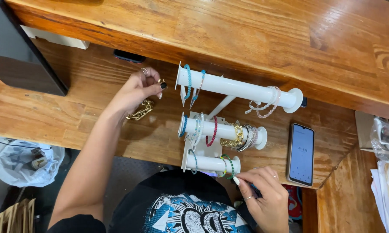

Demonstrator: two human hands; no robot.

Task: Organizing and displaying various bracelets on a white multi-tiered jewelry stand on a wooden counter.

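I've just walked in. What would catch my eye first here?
Most likely the white three-bar bracelet stand at the middle of the wooden counter, hung with turquoise, red, green and gold bracelets. The left hand holds a gold chain bracelet beside the top bar, and the right hand touches the end of the lowest bar. A phone lies to the right.

A varnished wooden desk [73, 116] glows warm under even light, with a raised wooden shelf [255, 30] running along its back. Below the desk's edge lies dark floor [125, 172], with a white plastic bag [28, 166] and a wicker basket [11, 218].
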